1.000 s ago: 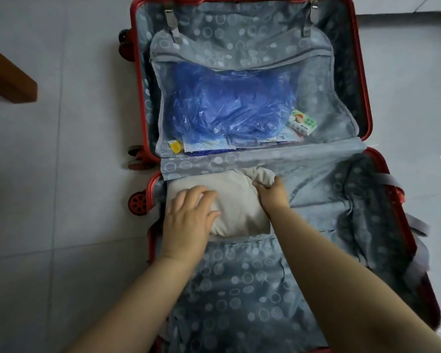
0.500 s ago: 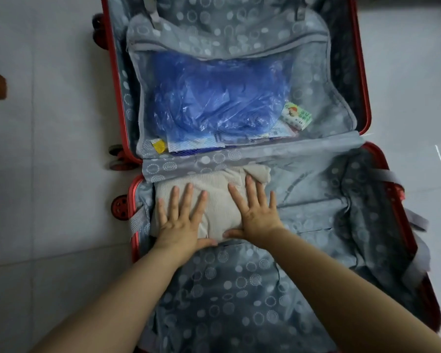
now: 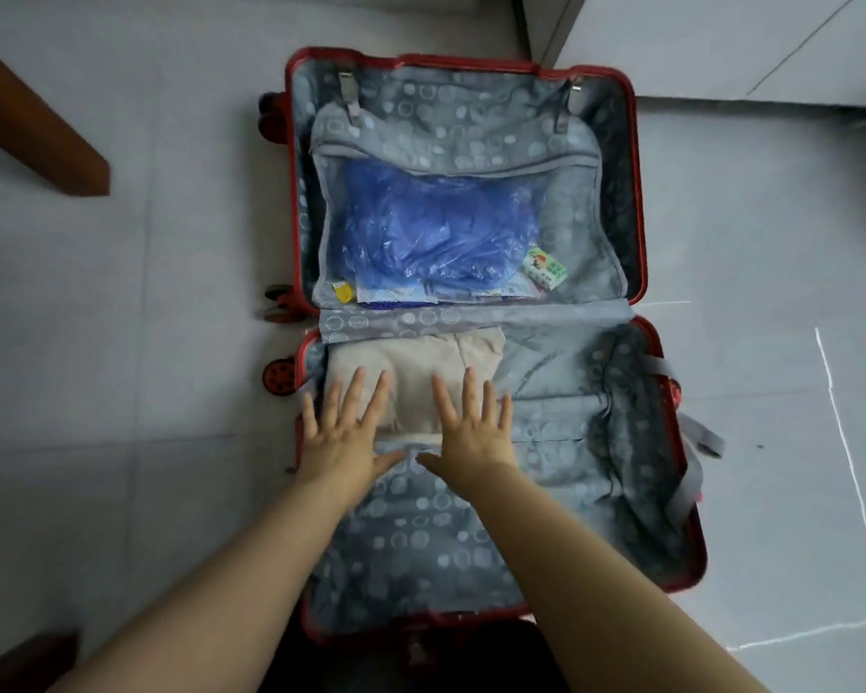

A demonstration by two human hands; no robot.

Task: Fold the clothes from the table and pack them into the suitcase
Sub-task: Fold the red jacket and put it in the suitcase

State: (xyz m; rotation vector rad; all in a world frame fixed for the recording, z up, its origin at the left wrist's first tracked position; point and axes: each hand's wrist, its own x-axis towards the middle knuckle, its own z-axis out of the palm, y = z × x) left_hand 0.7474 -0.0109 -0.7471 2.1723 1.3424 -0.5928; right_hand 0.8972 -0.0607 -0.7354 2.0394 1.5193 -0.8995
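Both hands [image 3: 406, 437] slid nearer, fingers flat on folded beige garment [image 3: 411, 372]

Head camera, looking steeply down

One wide-angle view from above the near edge of the open suitcase [image 3: 636, 202], both forearms entering from the bottom of the frame.

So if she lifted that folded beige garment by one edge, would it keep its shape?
Probably not. The folded beige garment looks like soft cloth with loose layers at its near edge, so it would likely droop and unfold. It seems light, lying flat under open hands.
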